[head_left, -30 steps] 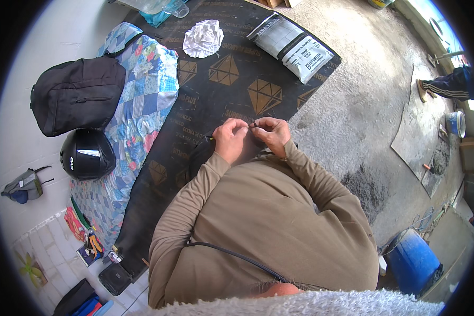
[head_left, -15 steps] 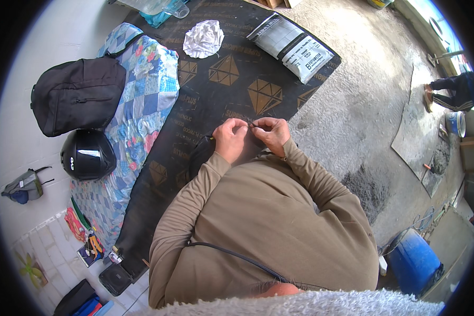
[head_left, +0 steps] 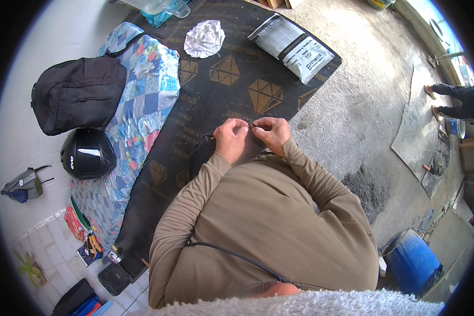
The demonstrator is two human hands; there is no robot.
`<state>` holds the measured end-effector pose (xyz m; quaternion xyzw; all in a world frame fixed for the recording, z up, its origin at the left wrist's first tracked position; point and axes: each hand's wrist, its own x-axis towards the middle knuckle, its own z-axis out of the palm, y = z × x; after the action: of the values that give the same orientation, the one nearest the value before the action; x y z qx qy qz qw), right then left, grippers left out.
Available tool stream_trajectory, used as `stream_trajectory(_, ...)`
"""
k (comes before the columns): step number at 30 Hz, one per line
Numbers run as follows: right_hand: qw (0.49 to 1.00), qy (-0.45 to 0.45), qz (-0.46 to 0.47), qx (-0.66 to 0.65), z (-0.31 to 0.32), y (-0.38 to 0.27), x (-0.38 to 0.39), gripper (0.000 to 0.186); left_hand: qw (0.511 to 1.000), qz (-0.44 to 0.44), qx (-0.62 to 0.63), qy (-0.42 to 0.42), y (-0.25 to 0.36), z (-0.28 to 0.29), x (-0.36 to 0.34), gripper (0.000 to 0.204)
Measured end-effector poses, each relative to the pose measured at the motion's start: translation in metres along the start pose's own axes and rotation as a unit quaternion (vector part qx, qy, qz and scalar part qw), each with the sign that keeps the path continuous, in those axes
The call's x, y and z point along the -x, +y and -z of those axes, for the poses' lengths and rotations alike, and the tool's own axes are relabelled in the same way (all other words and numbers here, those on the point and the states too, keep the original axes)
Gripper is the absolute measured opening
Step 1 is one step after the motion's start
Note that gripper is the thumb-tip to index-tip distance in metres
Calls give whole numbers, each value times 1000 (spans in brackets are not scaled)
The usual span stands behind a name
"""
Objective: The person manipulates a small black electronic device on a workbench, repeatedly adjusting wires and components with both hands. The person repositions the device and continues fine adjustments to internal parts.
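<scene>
Close in front of my chest, my left hand and my right hand are held fingertip to fingertip, both in a pinch. Between their tips shows a small, thin dark thing, too small for me to name. A black object, largely hidden by my left wrist and sleeve, lies beside my left forearm. Below and beyond the hands is a dark printed board with gold diamond shapes.
A crumpled white piece and a grey-white package lie on the board. To the left, a black backpack and black helmet rest on patchwork cloth. At the right are a blue barrel and a person's legs.
My hands stay almost still, pinched together. At the far right, the other person's legs have moved and now stand farther apart.
</scene>
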<state>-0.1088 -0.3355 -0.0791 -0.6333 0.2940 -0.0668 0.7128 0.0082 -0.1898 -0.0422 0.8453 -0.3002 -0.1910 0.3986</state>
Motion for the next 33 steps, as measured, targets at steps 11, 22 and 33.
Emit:
stream_trajectory(11,986,-37,-78,-140,4,8,-3,20,1000,-6,-8,-3,3,1,0,16)
stream_trajectory(22,978,-37,-104,-175,1,5,-9,18,997,11,78,-22,-9,0,0,9)
stream_trajectory(33,978,-56,-95,-178,-2,9,-13,17,998,15,58,-6,-5,1,-2,10)
